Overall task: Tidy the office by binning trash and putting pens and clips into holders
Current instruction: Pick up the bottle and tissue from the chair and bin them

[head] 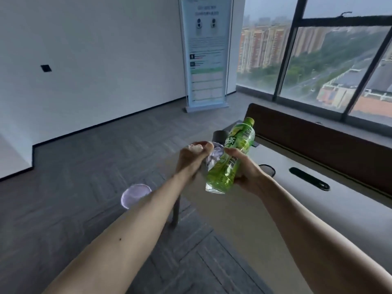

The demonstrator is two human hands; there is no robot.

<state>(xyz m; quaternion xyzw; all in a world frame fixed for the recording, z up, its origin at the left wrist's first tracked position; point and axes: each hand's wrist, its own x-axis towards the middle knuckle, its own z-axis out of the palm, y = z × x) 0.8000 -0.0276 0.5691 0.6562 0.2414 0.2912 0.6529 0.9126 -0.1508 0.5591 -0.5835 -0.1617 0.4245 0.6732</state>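
A green-labelled plastic drink bottle [230, 158] with a green cap is held tilted in the air over the desk's left end, gripped by my right hand [244, 168] around its lower half. Just left of it, my left hand [194, 157] is closed on a crumpled white tissue [195, 147]. Between the hands shows a crumpled pale purple piece of plastic [216, 154]; which hand holds it I cannot tell. On the floor to the left stands a bin lined with a pale purple bag [135, 195], partly hidden by my left forearm.
The pale desk [265, 219] has a dark cable slot [308, 181], a round dark-rimmed opening [267, 169] and a brown back panel [318, 143]. A dark cylinder [219, 135] sits behind the bottle. A banner stand [205, 52] is by the wall; windows are on the right.
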